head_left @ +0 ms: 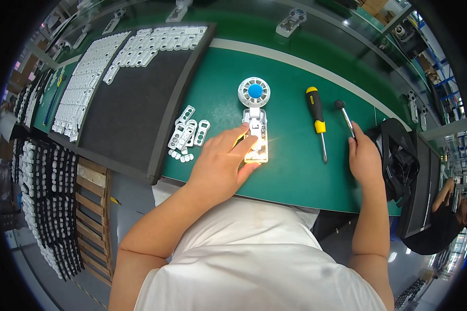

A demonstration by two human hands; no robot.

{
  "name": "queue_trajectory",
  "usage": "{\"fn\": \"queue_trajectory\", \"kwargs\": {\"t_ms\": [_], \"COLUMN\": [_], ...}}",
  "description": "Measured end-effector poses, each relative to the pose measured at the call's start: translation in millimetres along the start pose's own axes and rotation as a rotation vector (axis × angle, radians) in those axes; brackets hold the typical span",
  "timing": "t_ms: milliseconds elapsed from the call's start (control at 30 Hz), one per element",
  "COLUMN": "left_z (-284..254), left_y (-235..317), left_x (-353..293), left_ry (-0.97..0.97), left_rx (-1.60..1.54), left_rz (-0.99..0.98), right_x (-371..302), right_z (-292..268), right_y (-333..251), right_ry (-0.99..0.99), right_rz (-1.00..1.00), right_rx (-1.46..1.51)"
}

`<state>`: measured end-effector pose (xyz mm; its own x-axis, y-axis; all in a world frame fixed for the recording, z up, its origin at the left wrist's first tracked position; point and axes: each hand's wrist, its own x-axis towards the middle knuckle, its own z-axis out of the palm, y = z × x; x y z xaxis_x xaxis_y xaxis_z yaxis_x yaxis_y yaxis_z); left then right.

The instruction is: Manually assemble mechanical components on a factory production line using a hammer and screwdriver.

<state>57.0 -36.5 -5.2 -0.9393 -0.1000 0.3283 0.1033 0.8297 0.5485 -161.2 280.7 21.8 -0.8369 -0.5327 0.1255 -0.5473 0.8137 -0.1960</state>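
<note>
Item: one green worktable [293, 179], its far edge bending with the lens. Item: one dark tray [132, 103] at the table's left, rows of white casings [163, 40] along its far and left sides; the smallest of these blur together. Item: one black bag [398, 155] at the table's right, its folds too dark to make out. Item: one white handheld fan [255, 111], lying on the table in front of me, long axis running almost straight away from my body — round blue-centred head at the far end, clear-shelled body towards me. My left hand [218, 161] is clasped over that body, thumb at its near end, fingertips upon it; they hide part of its left side, and a bright glare washes out the near end. Item: one yellow-and-black screwdriver [316, 116], right of the fan, tip towards me. Item: one round-headed tool [346, 117], its metal shaft pinched in my right hand [366, 159] — lower end concealed, dark head pointing away. My hands are well apart. Item: several loose white pieces [187, 133], heaped left of the fan, some overlapping.
</note>
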Motion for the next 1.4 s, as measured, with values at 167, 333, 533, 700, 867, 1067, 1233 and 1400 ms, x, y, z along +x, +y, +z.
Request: {"fn": "queue_trajectory", "kwargs": {"t_ms": [167,333,533,700,867,1067,1233,1400], "left_z": [-1,-1,4,8,-4,-39,-29,-10], "left_y": [-1,-1,-7,-4,8,20,29,46], "left_x": [0,1,-1,-2,4,41,77,76], "left_ry": [-0.004,-0.013,-0.008,0.015,-0.076,-0.211,-0.332,-0.427], "left_rx": [0.011,0.05,0.093,0.077,0.053,0.543,0.637,0.53], "left_rz": [0.006,0.018,0.017,0.04,-0.043,0.244,0.372,0.163], "right_x": [8,29,67,76,71,65,71,67], "right_z": [0,-3,14,32,29,9,6,6], "right_y": [0,-41,-100,-79,-59,-59,-45,-37], "right_ry": [0.09,0.194,0.006,-0.037,0.031,0.107,0.069,0.028], "right_rz": [0.002,-0.137,-0.075,-0.002,-0.082,-0.144,-0.445,-0.491], "right_rx": [-0.179,0.045,0.009,0.024,0.452,1.412,1.745,1.712]}}
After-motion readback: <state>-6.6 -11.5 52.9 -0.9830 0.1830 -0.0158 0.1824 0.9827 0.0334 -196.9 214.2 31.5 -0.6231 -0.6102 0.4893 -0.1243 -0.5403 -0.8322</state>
